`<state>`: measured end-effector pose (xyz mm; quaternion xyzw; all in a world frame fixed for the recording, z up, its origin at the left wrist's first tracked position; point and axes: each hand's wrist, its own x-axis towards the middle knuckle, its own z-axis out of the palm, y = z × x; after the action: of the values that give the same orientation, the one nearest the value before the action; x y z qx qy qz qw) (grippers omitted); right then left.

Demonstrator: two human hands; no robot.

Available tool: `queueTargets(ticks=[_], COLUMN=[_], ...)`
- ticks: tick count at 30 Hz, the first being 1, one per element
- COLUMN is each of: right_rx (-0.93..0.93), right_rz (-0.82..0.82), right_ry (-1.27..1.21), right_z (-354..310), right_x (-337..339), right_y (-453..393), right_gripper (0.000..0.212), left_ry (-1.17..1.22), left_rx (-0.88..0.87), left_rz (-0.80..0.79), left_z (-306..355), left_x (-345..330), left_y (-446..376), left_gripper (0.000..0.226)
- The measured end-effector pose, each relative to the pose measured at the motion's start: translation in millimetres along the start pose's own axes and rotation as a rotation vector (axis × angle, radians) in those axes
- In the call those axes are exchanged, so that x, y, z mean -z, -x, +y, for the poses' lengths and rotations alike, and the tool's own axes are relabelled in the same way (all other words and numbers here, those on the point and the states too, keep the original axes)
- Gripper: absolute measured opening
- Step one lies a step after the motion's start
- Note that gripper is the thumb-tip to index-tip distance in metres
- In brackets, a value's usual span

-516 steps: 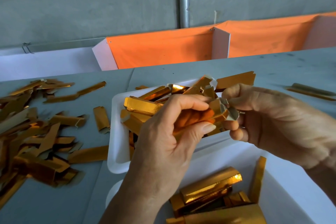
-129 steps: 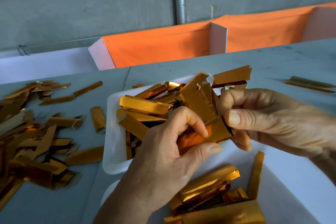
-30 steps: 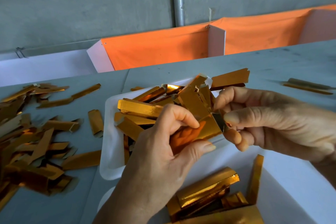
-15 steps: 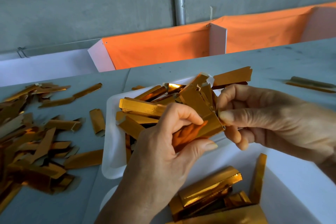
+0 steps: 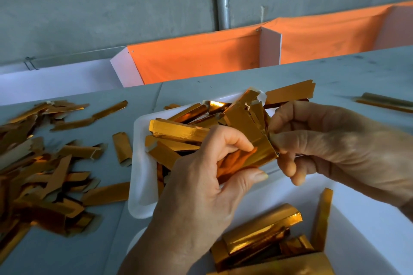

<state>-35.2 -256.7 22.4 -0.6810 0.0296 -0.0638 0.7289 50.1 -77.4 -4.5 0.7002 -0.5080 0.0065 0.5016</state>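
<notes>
Gold foil-card boxes, already folded [image 5: 257,236], lie nearest in a white bin [image 5: 357,230]. Above it, the left hand [image 5: 201,196] is curled round one small gold foil-card box blank [image 5: 257,156], thumb beneath, forefinger on top. The right hand [image 5: 324,147] pinches the blank's end flap between thumb and forefinger. Step, as I judge it: closing that end. The next move likely needs the flap tucked in squarely against a firm left grip. Beyond: a white tray [image 5: 139,163] of blanks, then flat gold strips [image 5: 44,174] on the grey table [image 5: 335,73].

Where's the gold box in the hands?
Mid-picture in the head view: the left hand grips the gold box, the right hand pinches its end, above the white tray.
</notes>
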Motion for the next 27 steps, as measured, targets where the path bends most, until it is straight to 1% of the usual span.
queueTargets(ticks=[6,9,12,16,17,20,24,27], right_rx=[0.009,0.048,0.084,0.083,0.076,0.059,0.037,-0.002], right_rz=[0.043,0.033,0.011,-0.082,-0.101,-0.118,-0.147,-0.14], right_ry=[-0.034,0.069,0.16,0.062,0.033,-0.005,-0.037,-0.042], right_z=[2,2,1,0,0,2,4,4], right_x=[-5,-6,-4,1,3,7,10,11], right_y=[-1,-1,-1,1,1,0,-1,-1], right_gripper=[0.011,0.008,0.009,0.014,0.013,0.011,0.021,0.021], left_ry=[-0.109,-0.147,-0.137,-0.077,-0.06,-0.029,-0.012,-0.011], left_rx=[-0.034,-0.044,-0.051,-0.058,-0.056,-0.063,-0.078,-0.091], left_rz=[0.031,0.026,0.012,-0.008,-0.012,-0.028,-0.039,-0.057], left_z=[1,2,2,2,2,2,3,3], left_x=[1,1,1,2,2,2,2,1], left_y=[-1,-1,-1,-1,-1,-1,-1,-1], left_gripper=[0.026,0.029,0.028,0.024,0.024,0.024,0.024,0.024])
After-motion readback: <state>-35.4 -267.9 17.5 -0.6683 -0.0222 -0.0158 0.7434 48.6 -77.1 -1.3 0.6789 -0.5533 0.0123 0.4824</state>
